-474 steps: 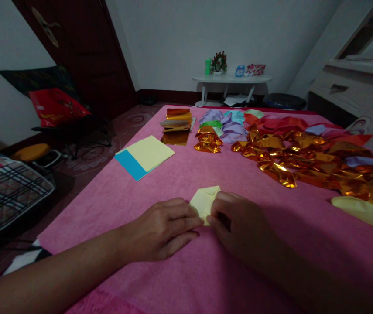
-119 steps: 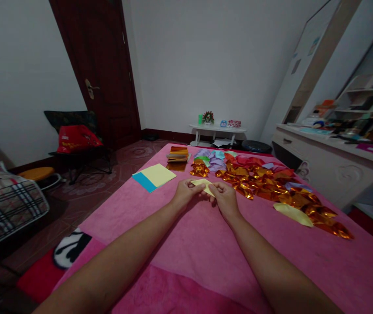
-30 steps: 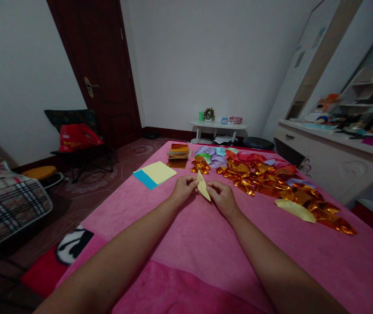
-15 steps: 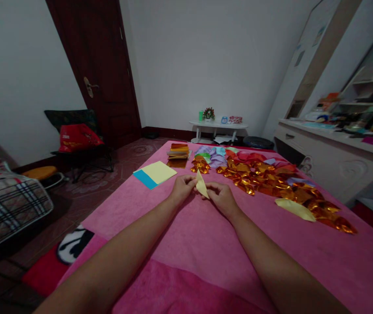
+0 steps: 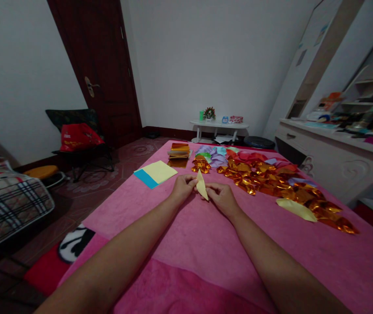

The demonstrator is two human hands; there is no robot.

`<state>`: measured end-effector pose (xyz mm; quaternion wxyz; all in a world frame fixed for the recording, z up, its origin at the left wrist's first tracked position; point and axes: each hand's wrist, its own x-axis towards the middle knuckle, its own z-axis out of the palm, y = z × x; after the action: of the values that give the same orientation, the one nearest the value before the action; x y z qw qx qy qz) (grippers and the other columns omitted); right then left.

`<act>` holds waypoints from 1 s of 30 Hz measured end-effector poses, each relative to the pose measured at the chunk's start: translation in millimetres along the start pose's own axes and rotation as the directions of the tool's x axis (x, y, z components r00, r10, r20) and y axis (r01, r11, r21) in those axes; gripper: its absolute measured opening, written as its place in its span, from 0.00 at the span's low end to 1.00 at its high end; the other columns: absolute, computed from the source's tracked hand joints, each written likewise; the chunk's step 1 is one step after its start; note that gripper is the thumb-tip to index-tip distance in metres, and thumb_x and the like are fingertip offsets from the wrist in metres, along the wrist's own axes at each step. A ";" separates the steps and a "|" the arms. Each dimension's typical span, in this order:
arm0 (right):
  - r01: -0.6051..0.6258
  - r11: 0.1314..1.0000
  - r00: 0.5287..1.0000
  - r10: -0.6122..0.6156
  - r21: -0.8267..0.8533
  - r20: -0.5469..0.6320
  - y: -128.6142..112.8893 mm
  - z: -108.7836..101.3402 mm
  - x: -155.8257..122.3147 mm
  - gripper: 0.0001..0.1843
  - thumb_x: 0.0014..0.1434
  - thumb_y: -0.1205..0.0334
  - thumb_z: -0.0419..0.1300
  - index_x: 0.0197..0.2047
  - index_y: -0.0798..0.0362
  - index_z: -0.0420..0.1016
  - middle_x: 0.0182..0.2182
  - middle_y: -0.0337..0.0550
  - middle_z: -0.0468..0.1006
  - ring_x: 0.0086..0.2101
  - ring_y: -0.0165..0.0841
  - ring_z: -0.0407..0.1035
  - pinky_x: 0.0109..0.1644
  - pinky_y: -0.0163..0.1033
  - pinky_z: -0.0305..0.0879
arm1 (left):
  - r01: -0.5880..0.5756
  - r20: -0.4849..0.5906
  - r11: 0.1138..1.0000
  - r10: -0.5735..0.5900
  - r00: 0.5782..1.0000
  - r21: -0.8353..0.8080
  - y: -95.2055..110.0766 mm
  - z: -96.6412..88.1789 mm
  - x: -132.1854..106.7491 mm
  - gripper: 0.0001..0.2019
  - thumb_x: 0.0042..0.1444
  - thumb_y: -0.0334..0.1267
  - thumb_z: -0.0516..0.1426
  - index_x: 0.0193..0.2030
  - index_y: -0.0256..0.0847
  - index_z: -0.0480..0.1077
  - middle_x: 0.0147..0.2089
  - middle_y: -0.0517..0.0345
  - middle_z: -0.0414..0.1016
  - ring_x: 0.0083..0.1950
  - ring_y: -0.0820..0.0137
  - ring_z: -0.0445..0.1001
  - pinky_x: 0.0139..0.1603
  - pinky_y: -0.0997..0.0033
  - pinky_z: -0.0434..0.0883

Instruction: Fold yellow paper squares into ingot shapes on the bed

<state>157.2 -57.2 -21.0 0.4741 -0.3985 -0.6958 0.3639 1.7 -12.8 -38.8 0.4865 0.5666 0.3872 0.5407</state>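
head view: pink-covered bench (image 5: pixel 179 237). nearest item beyond the hands is a gold piece (image 5: pixel 201 165), just past the upper tip of the yellow paper (image 5: pixel 201 186). a gold stack (image 5: pixel 179 153) stands to its left, and yellow sheets (image 5: pixel 160 171) lie in front of that stack, overlapping blue sheets (image 5: pixel 145 178). to the right, a spread of gold pieces (image 5: pixel 279 182) runs diagonally toward the right edge, with lilac pieces (image 5: pixel 219 161) and red pieces (image 5: pixel 250 156) behind. a yellow piece (image 5: pixel 296 209) lies at the near side of the spread. these items border the hands on the far side and at the right; both forearms extend across the near part.

left edge of the bench slants away past the sheets; the far edge shows a red strip. pink cloth is exposed between the forearms, from the left arm to the left edge, and from the right arm toward the yellow piece.

the yellow paper is between the two hands, near mid-bench. long axis runs mainly away from the person, near tip inclined slightly right; both ends pointed. left hand (image 5: pixel 183 187): fingers pinching its left side. right hand (image 5: pixel 223 197): fingers gripping its right side. gap beneath the paper, if any, cannot be determined.
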 end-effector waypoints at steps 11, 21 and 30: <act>-0.002 0.998 0.999 -0.001 -0.062 -0.048 14.7 2.3 6.6 0.14 0.54 0.62 0.55 0.41 0.56 0.77 0.33 0.44 0.81 0.30 0.33 0.75 0.34 0.36 0.72 | 0.034 0.010 0.999 -0.034 0.999 -0.026 -4.4 2.3 0.8 0.11 0.48 0.40 0.61 0.29 0.31 0.71 0.22 0.55 0.74 0.21 0.74 0.72 0.26 0.74 0.70; 0.061 0.917 0.961 -0.160 -0.393 -0.224 20.8 -4.6 7.9 0.11 0.51 0.67 0.56 0.35 0.53 0.79 0.30 0.44 0.76 0.28 0.33 0.69 0.33 0.37 0.66 | -0.027 0.041 0.997 0.024 0.999 0.066 11.2 7.2 -9.7 0.24 0.48 0.48 0.62 0.49 0.34 0.70 0.34 0.51 0.76 0.29 0.71 0.75 0.28 0.73 0.71; -0.032 0.842 0.927 -0.176 -0.538 -0.331 20.4 -7.5 7.9 0.09 0.51 0.63 0.58 0.35 0.54 0.77 0.33 0.47 0.78 0.33 0.36 0.70 0.38 0.38 0.65 | -0.075 -0.038 0.951 0.091 0.995 0.299 4.4 6.6 -6.1 0.08 0.46 0.31 0.60 0.34 0.32 0.76 0.30 0.52 0.77 0.28 0.72 0.72 0.29 0.75 0.68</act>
<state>166.8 -40.6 -33.9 0.4795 -0.5483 -0.6829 0.0562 7.2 -20.6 -35.6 0.3627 0.6351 0.4521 0.5106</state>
